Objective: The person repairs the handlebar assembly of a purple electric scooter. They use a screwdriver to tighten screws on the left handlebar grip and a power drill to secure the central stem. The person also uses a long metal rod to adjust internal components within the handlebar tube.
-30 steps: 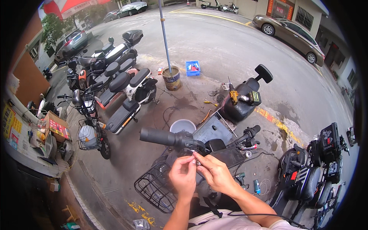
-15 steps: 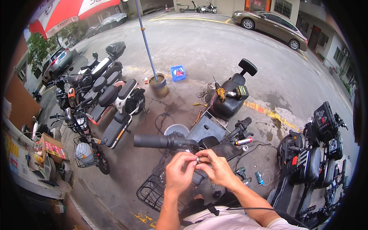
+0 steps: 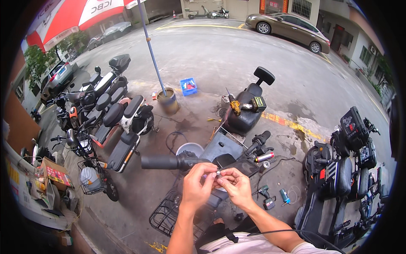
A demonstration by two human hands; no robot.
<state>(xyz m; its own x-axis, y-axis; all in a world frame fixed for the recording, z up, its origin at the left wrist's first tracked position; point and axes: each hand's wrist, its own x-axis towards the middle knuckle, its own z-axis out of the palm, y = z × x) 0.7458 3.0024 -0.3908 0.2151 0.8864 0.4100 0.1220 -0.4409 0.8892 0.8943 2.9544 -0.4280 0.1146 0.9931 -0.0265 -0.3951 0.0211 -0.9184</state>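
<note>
My left hand (image 3: 198, 186) and my right hand (image 3: 236, 188) meet over the scooter's front, fingers pinched round a small silvery metal part (image 3: 218, 173). A black handlebar with a thick grip (image 3: 158, 161) reaches left just beyond them. Beneath and to the left is a black wire basket (image 3: 167, 209). Farther forward are the scooter's other grip (image 3: 262, 139), a grey floor tray (image 3: 222, 146) and a black seat (image 3: 243, 118), with a yellow power tool (image 3: 235, 108) lying on it. A grey basin (image 3: 190, 149) is partly behind the handlebar.
Parked scooters stand at left (image 3: 112, 110) and right (image 3: 344, 186). A pole (image 3: 150, 51) rises from a bucket (image 3: 168, 105) beside a blue crate (image 3: 189, 89). A green drill (image 3: 264, 192), blue bottle (image 3: 284, 196) and cables lie at right. Cars (image 3: 287, 29) are parked across the road.
The view has shifted, showing more red-and-white umbrella. My right fingers, earlier stretched forward along the handlebar, have curled in to pinch the small part beside my left fingertips.
</note>
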